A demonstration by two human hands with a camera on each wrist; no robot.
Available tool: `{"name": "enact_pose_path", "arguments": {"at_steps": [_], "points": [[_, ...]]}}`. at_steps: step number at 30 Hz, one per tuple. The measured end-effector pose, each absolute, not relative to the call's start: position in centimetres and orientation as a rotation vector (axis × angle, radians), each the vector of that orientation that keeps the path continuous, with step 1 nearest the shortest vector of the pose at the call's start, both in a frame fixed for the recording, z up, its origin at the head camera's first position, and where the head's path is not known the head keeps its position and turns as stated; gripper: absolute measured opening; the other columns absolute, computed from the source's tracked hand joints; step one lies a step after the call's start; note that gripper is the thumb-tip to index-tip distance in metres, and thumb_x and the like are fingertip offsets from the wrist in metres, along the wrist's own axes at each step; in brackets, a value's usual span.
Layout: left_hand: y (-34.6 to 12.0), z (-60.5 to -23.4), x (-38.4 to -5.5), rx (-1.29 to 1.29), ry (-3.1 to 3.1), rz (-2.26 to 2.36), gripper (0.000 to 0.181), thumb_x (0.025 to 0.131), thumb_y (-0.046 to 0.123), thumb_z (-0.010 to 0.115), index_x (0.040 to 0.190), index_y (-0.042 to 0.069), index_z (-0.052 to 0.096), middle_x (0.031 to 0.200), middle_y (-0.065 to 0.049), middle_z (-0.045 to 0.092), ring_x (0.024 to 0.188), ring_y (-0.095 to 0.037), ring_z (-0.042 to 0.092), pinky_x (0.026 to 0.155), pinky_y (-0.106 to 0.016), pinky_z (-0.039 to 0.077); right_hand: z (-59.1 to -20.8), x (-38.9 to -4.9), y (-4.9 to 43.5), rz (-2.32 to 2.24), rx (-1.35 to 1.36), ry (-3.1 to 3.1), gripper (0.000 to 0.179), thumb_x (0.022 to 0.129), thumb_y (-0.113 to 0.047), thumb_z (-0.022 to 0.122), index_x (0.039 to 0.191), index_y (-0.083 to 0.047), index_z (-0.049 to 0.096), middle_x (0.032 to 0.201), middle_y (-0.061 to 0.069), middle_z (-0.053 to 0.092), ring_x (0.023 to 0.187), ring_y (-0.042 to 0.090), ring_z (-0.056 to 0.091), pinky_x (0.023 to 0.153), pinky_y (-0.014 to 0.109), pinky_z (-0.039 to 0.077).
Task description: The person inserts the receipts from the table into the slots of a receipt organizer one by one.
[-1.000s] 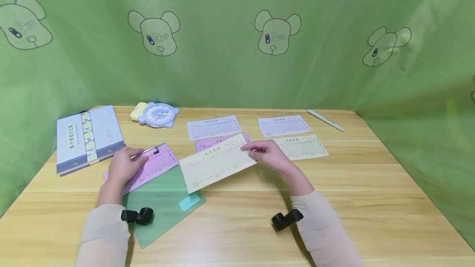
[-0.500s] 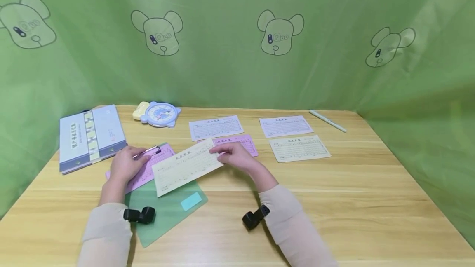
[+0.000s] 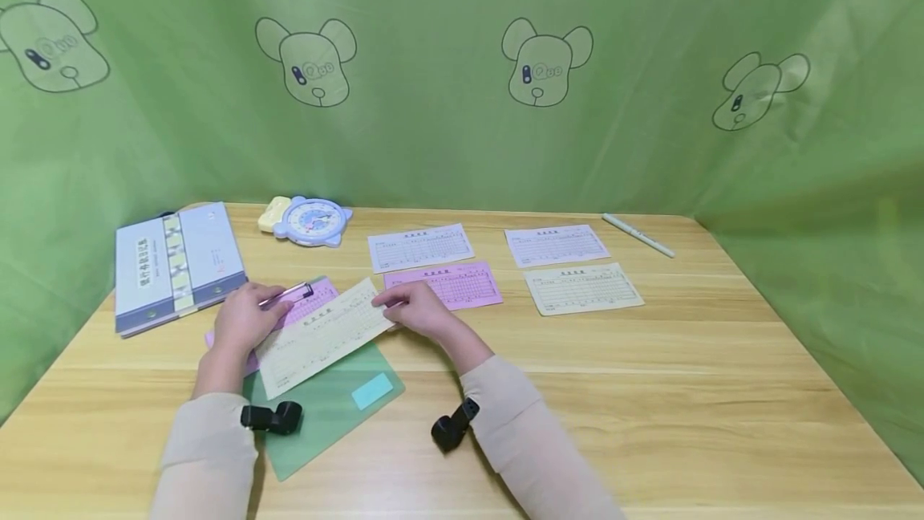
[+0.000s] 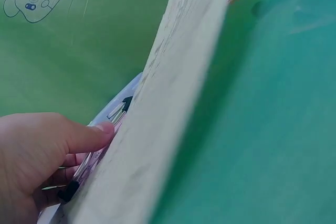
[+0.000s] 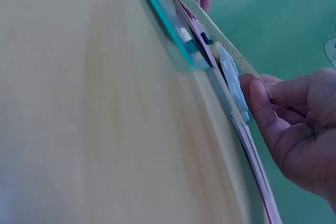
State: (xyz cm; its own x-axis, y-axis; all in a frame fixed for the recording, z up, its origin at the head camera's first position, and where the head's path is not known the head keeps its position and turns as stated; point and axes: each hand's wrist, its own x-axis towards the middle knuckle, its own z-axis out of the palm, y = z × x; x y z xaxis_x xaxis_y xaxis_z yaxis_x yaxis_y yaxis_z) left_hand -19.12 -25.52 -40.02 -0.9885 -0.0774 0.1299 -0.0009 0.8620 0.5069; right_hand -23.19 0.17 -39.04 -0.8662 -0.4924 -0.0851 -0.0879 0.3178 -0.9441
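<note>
My right hand [image 3: 419, 310] pinches the right end of a pale yellow printed form [image 3: 318, 339] between thumb and fingers. The form is tilted over a green clipboard [image 3: 310, 432], covering part of a pink form [image 3: 321, 302] that lies on the board. At the clipboard's upper left, my left hand [image 3: 241, 321] grips the metal clip [image 3: 294, 294]. In the left wrist view the thumb [image 4: 100, 134] presses on the clip, with the other fingers curled behind it. The yellow form's left end reaches close to the left hand; whether it touches the board is hard to tell.
Two white forms [image 3: 421, 248] [image 3: 556, 245], another pink form [image 3: 443, 286] and another yellow form [image 3: 583, 289] lie flat towards the back. A blue-white binder [image 3: 202, 251] lies at the left, beside a toy clock [image 3: 315, 222]. A pale pen [image 3: 638, 235] lies at the back right.
My right hand has carried the yellow form leftwards, over the pink form on the clipboard. The other pink form on the table is now uncovered. My left hand keeps its place on the clip.
</note>
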Motion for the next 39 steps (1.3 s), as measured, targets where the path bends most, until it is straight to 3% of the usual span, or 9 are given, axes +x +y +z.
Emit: {"name": "enact_pose_path", "arguments": {"at_steps": [9,39], "points": [[-25.6,-40.0,-19.1,0.059,-2.901,-0.772,0.039,0.084,0.025,0.055,0.113,-0.001,0.055,0.106,-0.024,0.049,0.098,-0.041,0.042,0.082,-0.051,0.032,-39.4,-22.8,-2.2,-1.621,-0.402,2.106,0.029,0.076,0.013,0.053,0.102,0.001,0.061,0.090,0.009,0.056,0.060,0.016,0.056,0.057,0.026,0.050],[-25.5,-40.6,-19.4,-0.153,-2.849,-0.551,0.032,0.085,0.016,0.052,0.109,-0.004,0.056,0.098,-0.025,0.051,0.089,-0.041,0.045,0.078,-0.051,0.034,-38.7,-24.5,-5.5,-1.563,-0.240,2.050,0.027,0.076,0.014,0.052,0.099,0.003,0.061,0.082,0.008,0.058,0.054,0.016,0.056,0.056,0.025,0.050]]}}
